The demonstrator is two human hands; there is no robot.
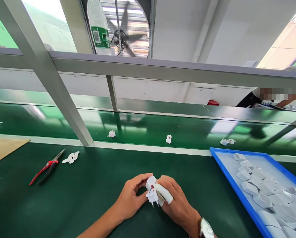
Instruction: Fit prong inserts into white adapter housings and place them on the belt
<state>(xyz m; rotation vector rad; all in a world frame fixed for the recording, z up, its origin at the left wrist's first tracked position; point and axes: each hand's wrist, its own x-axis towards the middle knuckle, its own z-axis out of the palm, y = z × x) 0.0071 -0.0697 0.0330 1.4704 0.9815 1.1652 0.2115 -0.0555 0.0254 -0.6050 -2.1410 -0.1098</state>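
Observation:
In front of me, my left hand [131, 195] pinches a small white plug [152, 195] from its left side. The plug's two prongs point down, and short red and dark wires show at its middle, between two white parts. My right hand [175, 201] closes on the same plug from the right. White coverings, apparently finger cots [165, 193], sit on its fingers there, and a watch [205, 228] is on that wrist. The fingers hide part of the plug.
Red-and-black pliers [49, 167] and flat white pieces [71, 157] lie on the left of the green table. A blue-rimmed tray [233, 185] of white casings stands right. White plugs [168, 139] rest on the green belt behind. A frame post [63, 96] slants down left; a person [257, 96] is far right.

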